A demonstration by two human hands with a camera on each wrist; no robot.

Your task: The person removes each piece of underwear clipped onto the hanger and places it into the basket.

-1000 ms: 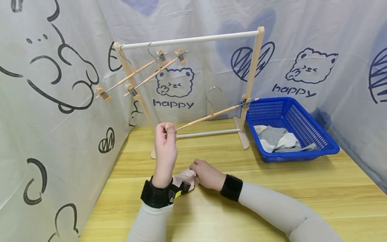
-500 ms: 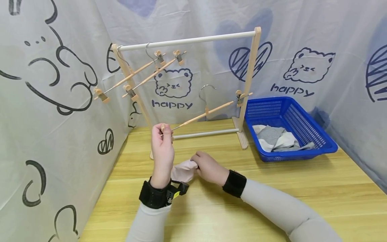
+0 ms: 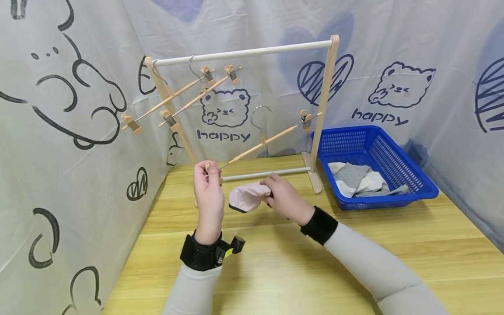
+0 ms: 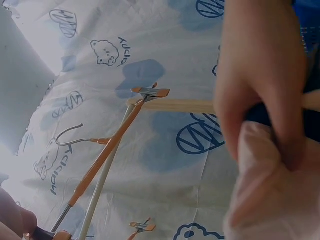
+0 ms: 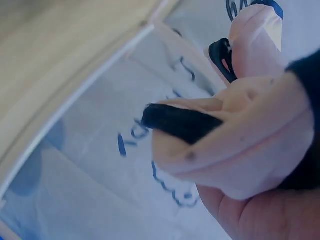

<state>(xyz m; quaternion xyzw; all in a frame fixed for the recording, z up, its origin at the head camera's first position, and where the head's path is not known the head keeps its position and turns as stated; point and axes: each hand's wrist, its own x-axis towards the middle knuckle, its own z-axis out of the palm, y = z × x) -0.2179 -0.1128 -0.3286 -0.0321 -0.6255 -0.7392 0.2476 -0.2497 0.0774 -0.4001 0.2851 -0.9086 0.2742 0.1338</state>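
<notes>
Here, the left hand (image 3: 208,192) pinched the clip of a wooden hanger (image 3: 261,142) while the right hand (image 3: 285,199) gripped a pink sock (image 3: 248,197) beside it (raised above the table (image 3: 354,245)); a loose pinch risked the sock missing the clip.

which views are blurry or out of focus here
Head view: sharp and evenly lit, with the pink sock and clip hanger clear. Left wrist view: the right hand is a soft blur up close. Right wrist view: the sock fills the frame, soft, background smeared.
</notes>
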